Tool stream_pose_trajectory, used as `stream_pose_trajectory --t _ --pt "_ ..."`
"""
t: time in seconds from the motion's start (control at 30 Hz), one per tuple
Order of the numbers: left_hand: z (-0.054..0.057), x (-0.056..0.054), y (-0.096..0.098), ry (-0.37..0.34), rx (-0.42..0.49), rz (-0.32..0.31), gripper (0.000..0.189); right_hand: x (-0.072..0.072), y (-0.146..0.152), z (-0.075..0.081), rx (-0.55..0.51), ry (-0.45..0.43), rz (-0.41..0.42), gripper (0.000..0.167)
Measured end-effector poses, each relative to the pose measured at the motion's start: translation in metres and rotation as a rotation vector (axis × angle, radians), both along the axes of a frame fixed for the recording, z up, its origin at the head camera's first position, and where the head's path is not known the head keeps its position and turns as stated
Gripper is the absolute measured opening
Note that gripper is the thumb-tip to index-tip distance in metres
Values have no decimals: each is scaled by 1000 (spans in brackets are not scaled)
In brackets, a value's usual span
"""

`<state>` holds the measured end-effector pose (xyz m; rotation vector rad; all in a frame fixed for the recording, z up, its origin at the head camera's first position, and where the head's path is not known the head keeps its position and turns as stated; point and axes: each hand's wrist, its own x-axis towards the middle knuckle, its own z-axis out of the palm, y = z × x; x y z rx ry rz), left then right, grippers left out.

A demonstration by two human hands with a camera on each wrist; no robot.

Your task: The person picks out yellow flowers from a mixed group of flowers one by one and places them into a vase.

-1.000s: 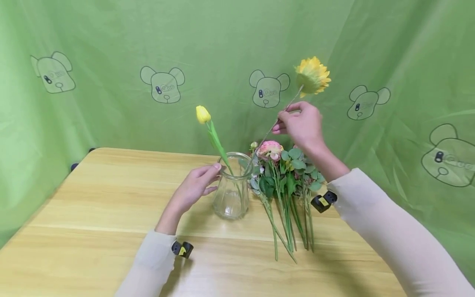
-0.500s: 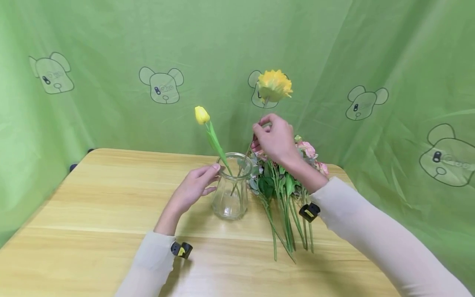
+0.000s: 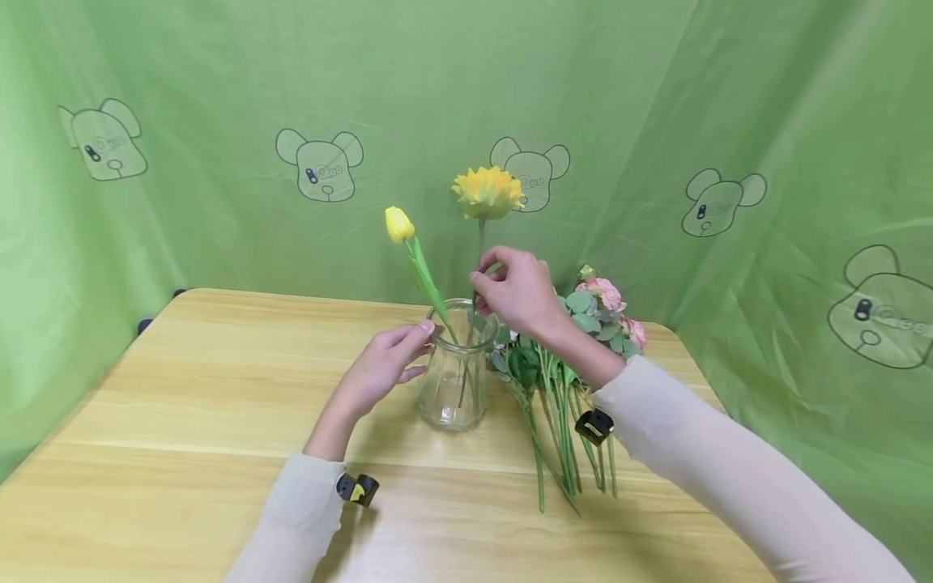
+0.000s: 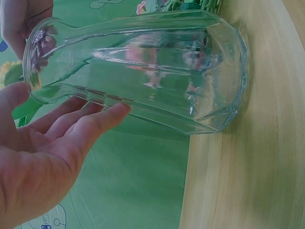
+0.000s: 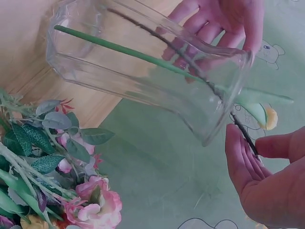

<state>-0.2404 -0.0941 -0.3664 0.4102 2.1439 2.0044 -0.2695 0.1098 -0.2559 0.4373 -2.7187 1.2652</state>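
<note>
Right hand (image 3: pixel 521 290) in my head view pinches the stem of a yellow ruffled flower (image 3: pixel 487 194), which reaches into the glass vase (image 3: pixel 441 395) beside a yellow tulip (image 3: pixel 426 278). On the left wrist, I see the left hand (image 4: pixel 45 155) resting loosely spread fingers against the glass. On the right wrist, both stems cross inside, near a flower bunch (image 5: pixel 47 162).

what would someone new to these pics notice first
Probably the yellow flower, its stem pinched by the right hand and reaching down into the glass vase. Left of it in the head view, a yellow tulip leans out of the same vase. A bunch of pink flowers and greenery lies to the vase's right.
</note>
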Motion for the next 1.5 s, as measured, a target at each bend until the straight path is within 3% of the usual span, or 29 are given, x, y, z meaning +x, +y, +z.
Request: stream_pose_trajectory --t 0.23,0.5,1.0,1.2,1.5 --pt "0 0 -1 -4 -3 -5 62 0 -4 -7 67 24 1 20" --pt "1 0 -1 -10 0 -2 61 1 -12 -15 71 22 24 19" --pt "1 -1 1 -15 6 -3 61 2 -19 -20 70 -7 49 12" --pt "1 -1 0 -16 7 -3 63 2 -20 -21 113 -45 48 10" --pt "1 0 1 -20 14 -3 59 3 -20 -22 154 -31 53 10"
